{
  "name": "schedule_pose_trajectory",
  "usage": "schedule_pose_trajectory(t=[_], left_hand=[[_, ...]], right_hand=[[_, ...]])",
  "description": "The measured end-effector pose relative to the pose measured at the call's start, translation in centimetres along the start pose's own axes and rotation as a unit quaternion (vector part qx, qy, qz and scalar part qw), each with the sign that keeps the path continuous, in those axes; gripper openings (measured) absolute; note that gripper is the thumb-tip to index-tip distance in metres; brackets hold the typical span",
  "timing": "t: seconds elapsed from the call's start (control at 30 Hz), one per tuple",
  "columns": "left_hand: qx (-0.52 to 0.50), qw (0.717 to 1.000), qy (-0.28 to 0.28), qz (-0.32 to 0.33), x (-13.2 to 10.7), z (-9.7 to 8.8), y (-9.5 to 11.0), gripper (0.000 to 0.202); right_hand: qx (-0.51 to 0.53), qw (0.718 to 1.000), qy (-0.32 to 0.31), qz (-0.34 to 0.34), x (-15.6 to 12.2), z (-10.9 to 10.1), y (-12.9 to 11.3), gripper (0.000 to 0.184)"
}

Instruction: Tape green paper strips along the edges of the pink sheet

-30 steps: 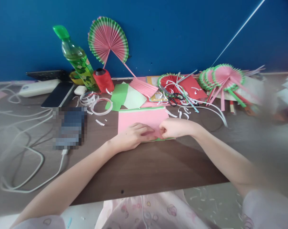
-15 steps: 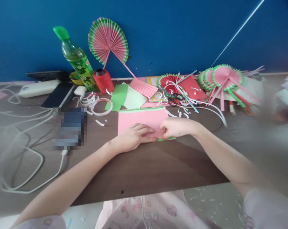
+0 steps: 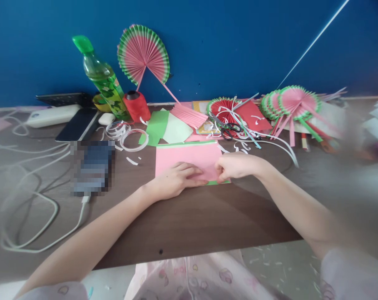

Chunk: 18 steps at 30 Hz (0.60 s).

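Observation:
A pink sheet of paper [image 3: 185, 156] with green strips along its far and near edges lies flat on the brown table. My left hand [image 3: 178, 179] rests on its near part, fingers stretched out and laid flat. At the near right corner, my right hand [image 3: 234, 166] is closed, its curled fingers pressing on the green near strip [image 3: 213, 182]. No tool shows in it. Just behind the sheet lie a green paper [image 3: 154, 129] and a pale green paper [image 3: 177, 128].
Behind stand a green-capped bottle [image 3: 99, 75], a red thread spool [image 3: 137, 106] and a pleated paper fan [image 3: 145, 54]. Black-handled scissors [image 3: 231, 130] lie among paper scraps. More fans [image 3: 290, 102] are at right. Tape rolls [image 3: 134, 138], a blurred phone [image 3: 95, 166] and cables lie left.
My right hand has slid a little to the right along the near green strip. My left hand stays in place on the sheet.

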<state>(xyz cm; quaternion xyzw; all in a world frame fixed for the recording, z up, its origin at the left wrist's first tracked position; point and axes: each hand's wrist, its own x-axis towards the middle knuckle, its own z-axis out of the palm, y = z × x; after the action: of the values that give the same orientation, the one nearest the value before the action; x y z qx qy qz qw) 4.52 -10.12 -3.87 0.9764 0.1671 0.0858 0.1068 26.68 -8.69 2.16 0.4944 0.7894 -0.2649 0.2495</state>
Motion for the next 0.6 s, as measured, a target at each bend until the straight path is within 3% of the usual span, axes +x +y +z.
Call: schedule_pose_trajectory(t=[0.3, 0.6], left_hand=[[-0.035, 0.999, 0.0, -0.023, -0.2, 0.1, -0.2, 0.059], [-0.072, 0.997, -0.003, -0.036, -0.1, 0.1, -0.3, 0.047]], right_hand=[[-0.069, 0.994, 0.032, 0.082, -0.4, 0.0, 1.2, 0.037], [-0.023, 0.992, 0.054, 0.109, -1.1, 1.0, 2.2, 0.039]])
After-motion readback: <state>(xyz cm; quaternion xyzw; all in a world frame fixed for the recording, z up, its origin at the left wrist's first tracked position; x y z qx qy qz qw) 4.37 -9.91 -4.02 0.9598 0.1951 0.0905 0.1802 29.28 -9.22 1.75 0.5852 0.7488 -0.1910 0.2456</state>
